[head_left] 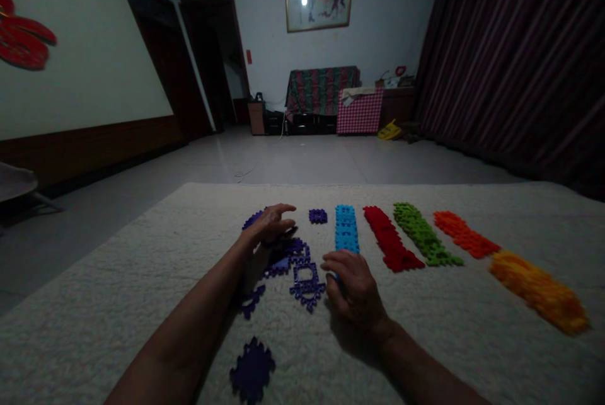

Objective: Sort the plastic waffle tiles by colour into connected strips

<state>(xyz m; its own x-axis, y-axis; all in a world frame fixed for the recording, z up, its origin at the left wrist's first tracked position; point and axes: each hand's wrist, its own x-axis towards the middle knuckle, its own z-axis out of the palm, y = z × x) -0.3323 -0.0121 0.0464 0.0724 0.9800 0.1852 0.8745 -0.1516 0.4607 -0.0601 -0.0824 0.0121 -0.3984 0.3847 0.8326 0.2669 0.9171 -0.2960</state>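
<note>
On the left, my left hand [273, 223] is held with its fingers stretched out and apart over purple interlocking plastic pieces [278, 263]. My right hand [352, 285] is curled just below the light-blue row [346, 228]. A bit of blue shows between its thumb and fingers, probably a small piece, mostly hidden. Between the hands lie a square purple piece with a round hole [305, 274] and a toothed purple piece [309, 295] touching it. One small purple piece [318, 216] sits apart, left of the light-blue row.
Rows of red [390, 238], green [425, 235], orange [466, 235] and yellow pieces [539, 288] run to the right. Near me lies a dark purple toothed piece [253, 370]. All rest on a cream quilted cover [142, 260]. A covered cabinet [324, 90] stands by the far wall.
</note>
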